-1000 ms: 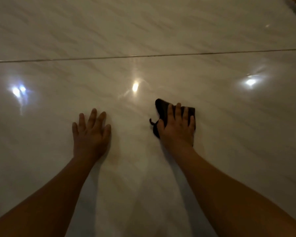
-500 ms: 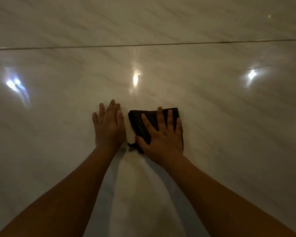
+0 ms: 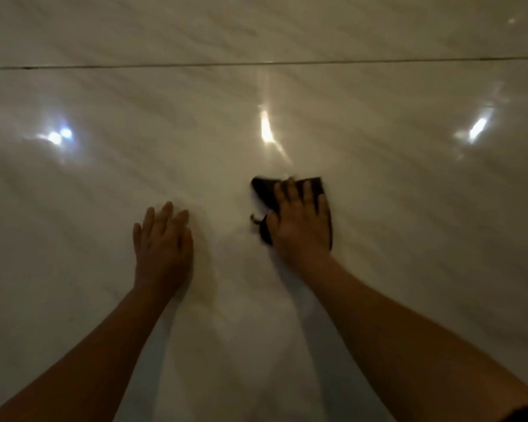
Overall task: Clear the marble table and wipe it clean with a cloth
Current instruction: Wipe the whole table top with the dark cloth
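Your right hand (image 3: 299, 222) lies flat on the cloth (image 3: 265, 191), fingers straight and spread, pressing it onto the table (image 3: 73, 300) rather than clutching it. The dark cloth is folded and blurred along its left side, with a small loop sticking out by your thumb. Your left hand (image 3: 163, 242) rests flat and relaxed on bare marble, near the cloth but apart from it. Beyond both hands three glares (image 3: 265, 129) shine on the surface, and a seam (image 3: 256, 64) crosses it farther off.

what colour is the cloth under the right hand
Dark brown, near black: the cloth, head view.
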